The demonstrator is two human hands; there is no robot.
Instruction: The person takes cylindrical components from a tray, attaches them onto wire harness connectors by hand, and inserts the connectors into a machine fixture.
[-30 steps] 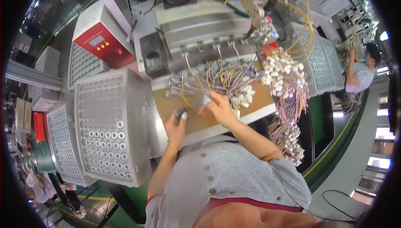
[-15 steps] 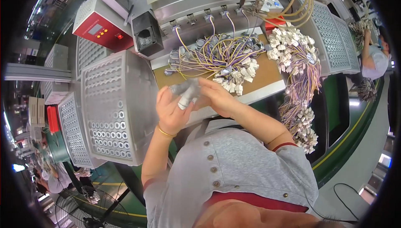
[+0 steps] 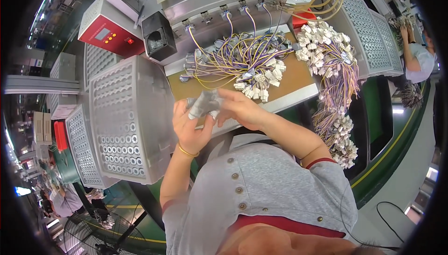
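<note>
Both hands meet over the near edge of a brown work board point(image 3: 298, 80). My left hand point(image 3: 189, 126) and my right hand point(image 3: 238, 108) together grip a small grey metal part point(image 3: 204, 104) between the fingertips. Just beyond them lies a tangle of purple and yellow wires with white plugs point(image 3: 247, 63), some wired into sockets on a grey machine point(image 3: 219, 3).
A grey perforated tray with rings point(image 3: 123, 124) stands to the left, with more trays behind it. A red box with a display point(image 3: 109, 31) and a black unit point(image 3: 158, 35) sit at the back left. A wire bundle point(image 3: 333, 68) hangs at right. Another person point(image 3: 417, 54) works far right.
Both hands have drawn back from the wire tangle toward my body, bringing the grey part with them, and now hold it together.
</note>
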